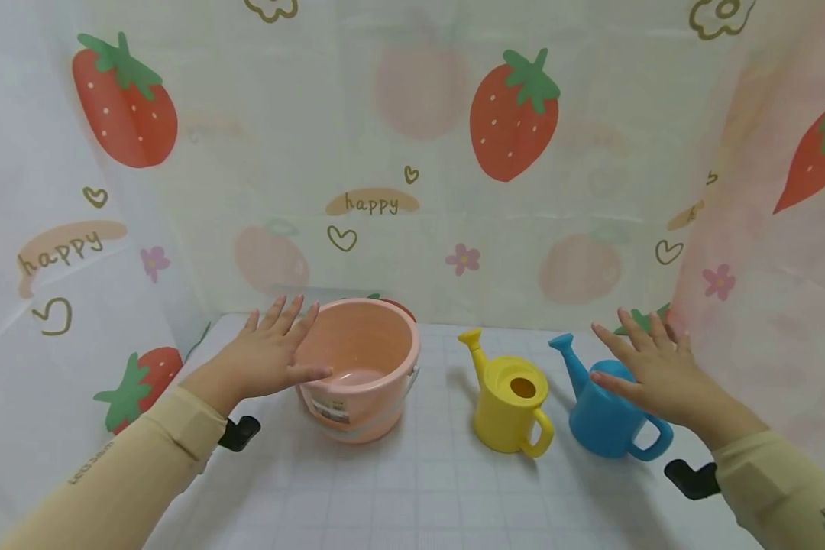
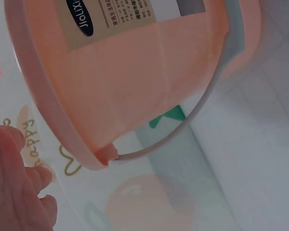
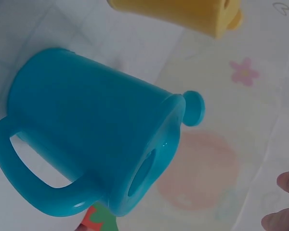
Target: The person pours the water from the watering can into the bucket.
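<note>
Blue can (image 1: 601, 429) near worktop's (image 1: 440, 489) right edge; our left hand (image 1: 260, 363), right hand (image 1: 663, 380) spread, empty; we'd best grip its handle (image 3: 20, 181).

Holds spread left hand (image 1: 264, 357) by pink bucket (image 1: 360, 393) near the surface's (image 1: 378, 496) far-left corner, spread right hand (image 1: 660, 376) by blue watering can (image 1: 600, 424).

The head view is bright and evenly lit, with diffuse light over the pale cloth (image 1: 357, 76), cooler white at left and pinkish at right. Soft grey shadows lie on the table (image 1: 454, 496) near the yellow watering can (image 1: 512, 409) and beneath the sleeves (image 1: 134, 458). Both wrist views are dimmer and greyer. In the left one, large lettering on the bucket (image 2: 130, 82) reads clearly; in the right, small glints mark the blue watering can (image 3: 91, 120).
</note>
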Available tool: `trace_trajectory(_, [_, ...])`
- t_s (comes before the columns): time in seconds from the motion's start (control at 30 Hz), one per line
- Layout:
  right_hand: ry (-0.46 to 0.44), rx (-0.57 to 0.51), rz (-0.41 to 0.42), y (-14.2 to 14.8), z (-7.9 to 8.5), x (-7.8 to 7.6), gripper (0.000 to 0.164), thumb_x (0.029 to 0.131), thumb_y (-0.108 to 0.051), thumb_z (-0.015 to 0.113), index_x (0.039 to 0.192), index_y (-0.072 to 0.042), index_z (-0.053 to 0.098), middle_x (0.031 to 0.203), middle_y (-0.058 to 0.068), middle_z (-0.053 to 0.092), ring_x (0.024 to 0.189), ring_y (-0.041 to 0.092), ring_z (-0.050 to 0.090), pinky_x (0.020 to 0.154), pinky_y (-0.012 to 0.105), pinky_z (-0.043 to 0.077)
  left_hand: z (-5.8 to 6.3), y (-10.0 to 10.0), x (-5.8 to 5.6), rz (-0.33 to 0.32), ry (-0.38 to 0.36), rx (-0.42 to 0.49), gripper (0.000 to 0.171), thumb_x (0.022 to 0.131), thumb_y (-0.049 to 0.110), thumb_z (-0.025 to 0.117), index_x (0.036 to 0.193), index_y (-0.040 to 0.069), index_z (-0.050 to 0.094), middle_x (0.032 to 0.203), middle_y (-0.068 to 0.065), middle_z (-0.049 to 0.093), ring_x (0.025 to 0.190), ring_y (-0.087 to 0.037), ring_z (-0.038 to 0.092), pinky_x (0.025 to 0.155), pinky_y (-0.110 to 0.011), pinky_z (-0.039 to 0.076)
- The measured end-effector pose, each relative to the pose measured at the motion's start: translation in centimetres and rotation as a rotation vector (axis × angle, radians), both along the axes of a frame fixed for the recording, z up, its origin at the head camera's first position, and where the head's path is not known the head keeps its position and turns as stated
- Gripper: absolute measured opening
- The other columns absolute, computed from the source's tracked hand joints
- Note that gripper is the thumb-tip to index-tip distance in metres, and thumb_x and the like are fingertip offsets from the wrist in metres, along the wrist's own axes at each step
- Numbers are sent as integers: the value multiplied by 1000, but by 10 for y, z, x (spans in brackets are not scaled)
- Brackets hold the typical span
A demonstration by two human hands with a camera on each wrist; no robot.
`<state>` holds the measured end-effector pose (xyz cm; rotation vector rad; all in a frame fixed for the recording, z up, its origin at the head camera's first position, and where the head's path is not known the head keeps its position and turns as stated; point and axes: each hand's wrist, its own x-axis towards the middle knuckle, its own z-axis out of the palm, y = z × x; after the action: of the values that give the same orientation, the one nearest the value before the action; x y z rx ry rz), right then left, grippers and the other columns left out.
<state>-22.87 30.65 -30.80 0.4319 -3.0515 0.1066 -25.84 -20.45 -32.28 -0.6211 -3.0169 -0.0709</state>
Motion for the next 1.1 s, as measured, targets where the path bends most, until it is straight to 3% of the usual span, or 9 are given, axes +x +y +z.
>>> trace_trajectory(0.4, [-3,-11,10,-1,-2,0,81,85,-63,43,148,-21,13,150,24,-3,130,52,-17,90,75,-8,-13,5,-6,-1,-67,67,119,70,83,37,145,-4,4,149,-27,-2,137,-40,-4,107,-58,5])
trace_trajectory(0.7, [9,-21,20,1,-7,-2,81,86,-63,43,148,-22,12,150,23,-1,131,49,-16,90,74,-12,-14,10,-6,-3,-75,87,113,75,72,50,142,-10,10,147,-31,2,136,-42,2,107,-58,9])
trace_trajectory(1.1, [17,-33,26,-4,-6,-5,83,84,-65,43,148,-20,15,150,23,-1,131,51,-14,90,74,-12,-19,9,-9,-10,-110,130,121,70,79,45,141,-13,10,147,-32,0,136,-43,2,109,-53,12])
